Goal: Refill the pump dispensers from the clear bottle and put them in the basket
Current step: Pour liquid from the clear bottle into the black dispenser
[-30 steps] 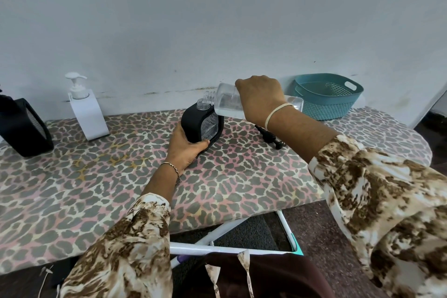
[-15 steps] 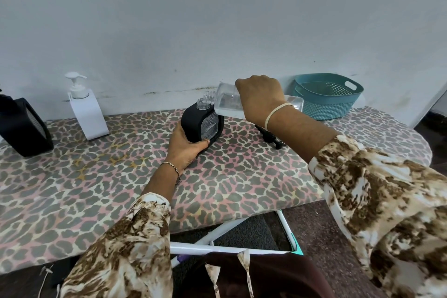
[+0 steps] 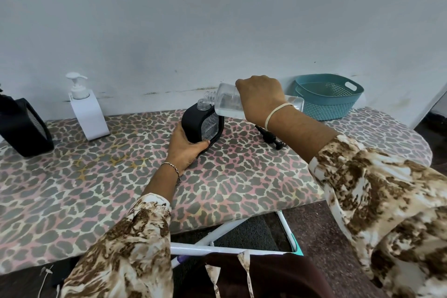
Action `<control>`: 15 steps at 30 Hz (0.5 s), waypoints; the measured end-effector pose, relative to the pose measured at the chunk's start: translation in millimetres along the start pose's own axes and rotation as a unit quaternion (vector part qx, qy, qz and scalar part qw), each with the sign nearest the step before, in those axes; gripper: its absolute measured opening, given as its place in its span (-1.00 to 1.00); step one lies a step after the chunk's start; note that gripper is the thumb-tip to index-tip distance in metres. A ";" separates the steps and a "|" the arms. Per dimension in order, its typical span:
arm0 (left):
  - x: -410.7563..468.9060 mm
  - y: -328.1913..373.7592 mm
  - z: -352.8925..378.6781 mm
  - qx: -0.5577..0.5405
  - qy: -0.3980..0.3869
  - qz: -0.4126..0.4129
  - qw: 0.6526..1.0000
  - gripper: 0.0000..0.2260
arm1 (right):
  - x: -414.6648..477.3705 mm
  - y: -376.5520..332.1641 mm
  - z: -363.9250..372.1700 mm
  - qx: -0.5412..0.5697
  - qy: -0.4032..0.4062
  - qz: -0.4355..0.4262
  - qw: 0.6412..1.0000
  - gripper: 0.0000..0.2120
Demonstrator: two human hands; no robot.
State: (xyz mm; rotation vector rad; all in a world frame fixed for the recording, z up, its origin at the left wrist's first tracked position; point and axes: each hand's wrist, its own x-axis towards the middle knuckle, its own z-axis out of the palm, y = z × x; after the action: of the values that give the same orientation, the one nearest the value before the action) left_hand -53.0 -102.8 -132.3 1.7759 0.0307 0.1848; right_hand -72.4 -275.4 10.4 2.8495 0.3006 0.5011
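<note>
A black dispenser (image 3: 193, 123) with a clear front and an open neck stands upright mid-board, gripped low on its near side by my left hand (image 3: 185, 150). My right hand (image 3: 260, 99) holds the clear bottle (image 3: 226, 101) tipped almost flat, its threaded mouth just above and right of the dispenser's neck, with clear liquid inside. The black pump head (image 3: 269, 136) lies loose on the board under my right wrist. A white pump dispenser (image 3: 88, 111) stands at the back left. The teal basket (image 3: 336, 104) sits at the back right.
Everything rests on a leopard-print ironing board (image 3: 121, 176) against a pale wall. A second black dispenser (image 3: 24, 126) stands at the far left edge. The board's white legs (image 3: 217, 237) and dark floor show below the near edge.
</note>
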 end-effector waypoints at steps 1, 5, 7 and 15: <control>-0.7 0.7 0.1 -0.002 0.000 0.000 1.000 -0.33 | 0.1 0.0 0.1 0.000 0.000 0.001 1.000 -0.69; -1.1 1.0 0.2 -0.003 0.002 0.004 1.000 -0.35 | 0.7 -0.7 0.0 -0.005 -0.001 0.004 1.000 -0.68; -1.4 2.1 0.3 -0.002 0.001 0.003 1.000 -0.35 | 0.9 -0.7 0.2 -0.007 -0.001 0.003 1.000 -0.68; -2.0 2.5 -0.2 0.000 -0.002 -0.001 1.000 -0.34 | 1.7 -0.7 -0.8 -0.010 -0.004 0.005 1.000 -0.68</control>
State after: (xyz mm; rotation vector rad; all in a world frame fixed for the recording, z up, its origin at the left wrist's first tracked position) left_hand -55.2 -103.3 -130.0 1.7762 0.0295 0.1801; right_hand -71.2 -274.1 11.4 2.8333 0.2794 0.4905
